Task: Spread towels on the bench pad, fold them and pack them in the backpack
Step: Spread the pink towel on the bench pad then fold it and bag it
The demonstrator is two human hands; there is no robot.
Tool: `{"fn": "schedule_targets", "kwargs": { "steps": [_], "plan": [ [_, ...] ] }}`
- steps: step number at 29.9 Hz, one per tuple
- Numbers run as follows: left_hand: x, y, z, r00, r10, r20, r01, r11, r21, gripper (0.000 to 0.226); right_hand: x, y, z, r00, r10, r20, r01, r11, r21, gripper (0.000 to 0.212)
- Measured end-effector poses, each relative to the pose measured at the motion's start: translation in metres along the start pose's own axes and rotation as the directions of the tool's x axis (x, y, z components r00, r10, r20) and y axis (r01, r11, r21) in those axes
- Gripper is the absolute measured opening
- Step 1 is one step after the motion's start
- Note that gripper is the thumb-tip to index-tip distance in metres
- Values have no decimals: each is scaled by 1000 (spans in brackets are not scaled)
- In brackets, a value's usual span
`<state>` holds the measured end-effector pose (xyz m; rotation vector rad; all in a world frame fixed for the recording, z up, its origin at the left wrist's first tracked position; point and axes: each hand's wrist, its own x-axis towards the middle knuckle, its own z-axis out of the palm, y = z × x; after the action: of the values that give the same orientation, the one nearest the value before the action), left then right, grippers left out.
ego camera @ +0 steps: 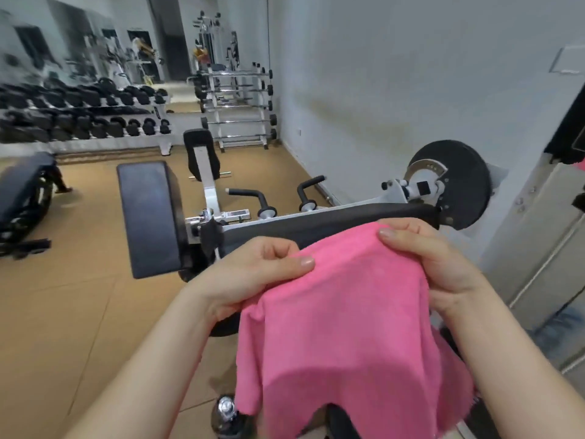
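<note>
Pinched by left hand (253, 274) and right hand (430, 267), pink towel (342, 327) hangs down

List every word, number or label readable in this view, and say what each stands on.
None can be read.
The sticker on the machine frame: too small and blurred to read.
The wall plate: blurred, nothing legible.
The pink towel: no label showing.

A pink towel (345, 327) is held up by its top edge, pinched by the left hand (253, 274) and the right hand (433, 264); the cloth hangs down. A black bench pad (332, 221) is seen just behind. A dumbbell rack (85, 122) is ranged along the far mirrored wall.
</note>
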<state>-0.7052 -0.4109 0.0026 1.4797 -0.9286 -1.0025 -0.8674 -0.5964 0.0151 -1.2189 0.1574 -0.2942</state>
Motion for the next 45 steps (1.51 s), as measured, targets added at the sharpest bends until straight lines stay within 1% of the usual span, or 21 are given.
{"fn": "schedule_targets", "kwargs": {
  "steps": [2,5,8,9,11,12,14,15,17,19,21,23,25,29,32,34,36,38,40,43,45],
  "plan": [
    [-38,-26,-40,993,-51,-105,56,998,38,58,23,24,42,995,85,-46,-72,971,229,49],
    [-94,-63,-88,935,-112,-336,90,993,-81,38,46,63,101,950,303,-80,-222,830,512,25],
    [-137,-99,-123,783,-183,-595,138,983,-120,21,60,106,150,926,370,69,-364,834,414,23],
    [-149,-112,-132,698,-141,-702,229,973,31,14,66,122,166,927,362,96,-373,871,320,26],
    [-171,-129,-146,542,123,-832,469,777,420,19,80,150,201,924,356,137,-374,916,144,34],
    [-182,-133,-151,503,263,-823,480,707,520,28,87,163,219,912,375,166,-394,914,101,37],
    [-203,-130,-157,452,373,-810,333,772,541,27,105,186,254,881,421,215,-449,887,104,41],
    [-211,-125,-158,446,358,-820,219,845,487,20,115,195,269,872,433,227,-468,874,132,45],
    [-221,-115,-161,528,239,-815,62,946,317,17,136,208,298,867,435,241,-480,859,176,49],
    [-226,-118,-175,571,122,-812,115,967,227,51,159,220,325,859,441,260,-493,848,193,46],
    [-226,-128,-202,451,123,-884,272,924,268,65,183,232,347,838,448,311,-523,822,225,48],
    [-222,-135,-236,306,242,-921,405,842,356,59,208,242,364,819,437,373,-538,810,232,49],
    [-211,-137,-275,263,375,-889,495,738,458,41,235,249,377,814,399,421,-516,830,211,52],
    [-173,-122,-359,261,359,-896,587,678,443,10,298,254,401,815,300,496,-391,916,89,53],
    [-144,-113,-423,289,77,-954,400,896,194,14,346,262,413,911,212,354,-190,977,-96,48],
    [-123,-106,-457,399,-116,-909,165,985,-53,13,376,276,417,970,90,224,-19,953,-304,37],
    [-100,-101,-484,556,-231,-799,54,969,-243,20,402,291,415,990,-41,134,108,829,-548,19],
    [-78,-96,-508,702,-279,-656,24,929,-369,25,425,302,405,993,-98,66,115,691,-713,9],
    [-58,-94,-541,834,-262,-485,44,909,-415,10,447,308,387,997,-68,-40,19,701,-713,13],
    [-21,-104,-600,906,-302,-298,245,946,-213,15,478,307,361,988,56,-147,-130,817,-562,24],
    [9,-119,-632,876,-278,-395,400,876,270,11,501,307,353,974,114,-197,-203,830,-519,30]
  ]
}}
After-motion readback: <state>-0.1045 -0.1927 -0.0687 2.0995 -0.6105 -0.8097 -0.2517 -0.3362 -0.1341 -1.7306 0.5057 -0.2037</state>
